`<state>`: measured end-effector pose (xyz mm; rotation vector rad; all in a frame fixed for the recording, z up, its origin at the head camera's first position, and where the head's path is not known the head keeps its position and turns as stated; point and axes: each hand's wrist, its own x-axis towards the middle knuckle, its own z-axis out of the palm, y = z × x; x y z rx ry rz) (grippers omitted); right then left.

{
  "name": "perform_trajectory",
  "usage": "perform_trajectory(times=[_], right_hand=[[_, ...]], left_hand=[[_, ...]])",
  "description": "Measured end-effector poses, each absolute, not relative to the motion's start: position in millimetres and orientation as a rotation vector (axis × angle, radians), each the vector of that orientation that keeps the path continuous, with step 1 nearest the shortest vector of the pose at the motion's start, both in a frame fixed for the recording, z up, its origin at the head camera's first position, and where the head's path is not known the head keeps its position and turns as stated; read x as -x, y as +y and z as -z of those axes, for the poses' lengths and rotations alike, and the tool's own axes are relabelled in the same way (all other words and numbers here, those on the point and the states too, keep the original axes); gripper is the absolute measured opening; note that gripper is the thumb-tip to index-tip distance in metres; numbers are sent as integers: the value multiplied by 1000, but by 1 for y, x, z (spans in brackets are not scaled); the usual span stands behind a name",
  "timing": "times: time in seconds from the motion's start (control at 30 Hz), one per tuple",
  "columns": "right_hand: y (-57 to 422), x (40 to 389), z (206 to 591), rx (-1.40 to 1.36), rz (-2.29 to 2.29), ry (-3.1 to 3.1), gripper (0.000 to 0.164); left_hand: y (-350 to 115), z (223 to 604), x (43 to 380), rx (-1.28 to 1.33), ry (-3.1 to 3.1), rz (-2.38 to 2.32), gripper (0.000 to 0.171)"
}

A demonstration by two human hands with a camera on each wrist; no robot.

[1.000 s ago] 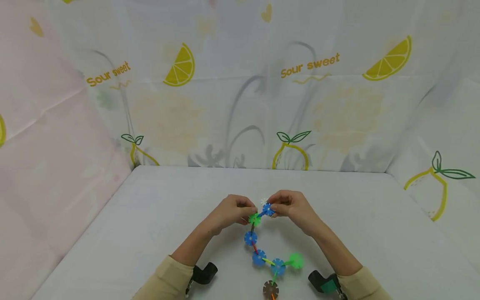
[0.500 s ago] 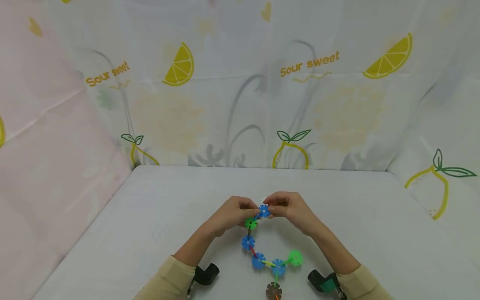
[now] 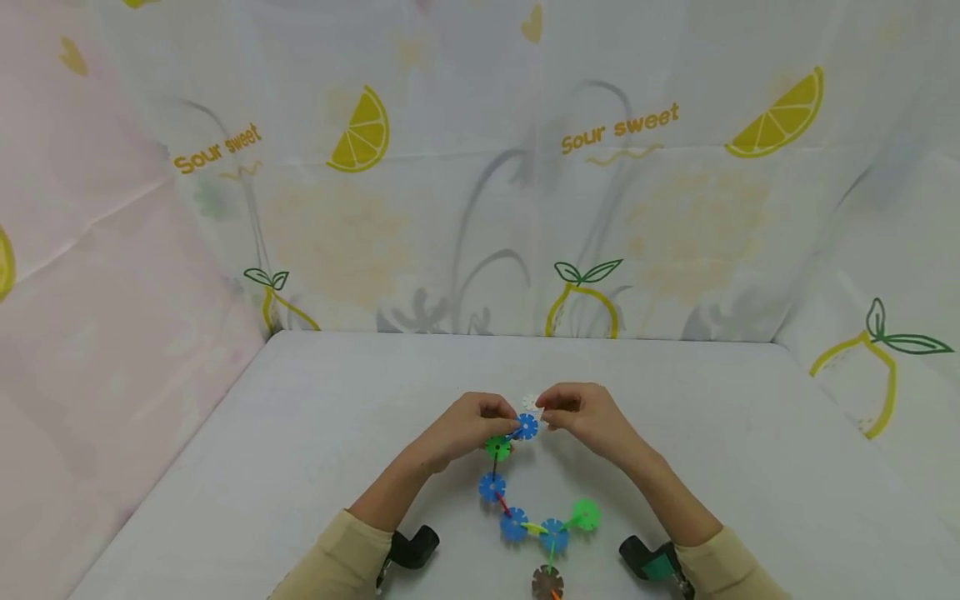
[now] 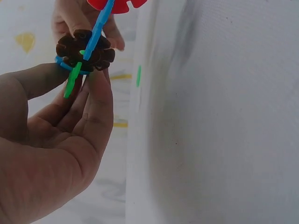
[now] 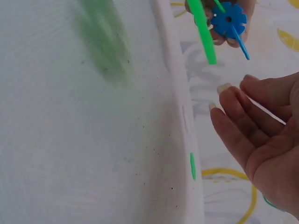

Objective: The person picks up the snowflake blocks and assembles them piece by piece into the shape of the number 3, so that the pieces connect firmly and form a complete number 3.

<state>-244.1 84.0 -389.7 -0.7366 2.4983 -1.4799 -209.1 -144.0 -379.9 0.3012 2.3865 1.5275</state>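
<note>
A chain of interlocking plastic snowflake discs hangs in front of me in the head view. My left hand (image 3: 468, 425) pinches its upper end, thumb and finger on a blue snowflake disc (image 4: 60, 61) seen edge-on. Close to those fingertips are another blue disc (image 3: 527, 427), a green disc (image 3: 497, 448) and a white disc (image 3: 529, 402). Beside the thumb in the left wrist view sit a brown disc (image 4: 77, 46) and a red disc (image 4: 124, 5). My right hand (image 3: 581, 410) hovers just right of the white disc; its fingers are parted with nothing between them in the right wrist view.
Lower down, the chain runs through more blue discs (image 3: 513, 525) to a bright green disc (image 3: 586, 515) and a brown disc (image 3: 547, 582). Beneath lies a white table (image 3: 300, 433). Lemon-printed cloth (image 3: 450, 208) closes the back and sides.
My right fingers have let go of the blue disc and drawn slightly right. The left hand has shifted its pinch toward that disc, and the chain's upper part has moved a little left and down.
</note>
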Motion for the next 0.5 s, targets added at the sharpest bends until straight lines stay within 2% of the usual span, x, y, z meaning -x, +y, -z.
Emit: perform_trajectory(times=[0.33,0.5], right_hand=[[85,256,393,1020,1102,2709,22],[83,266,390,1062,947,2762,27]], left_hand=[[-148,384,213,-295,2411,-1504,18],[-151,384,215,-284,2424,-1480,19]])
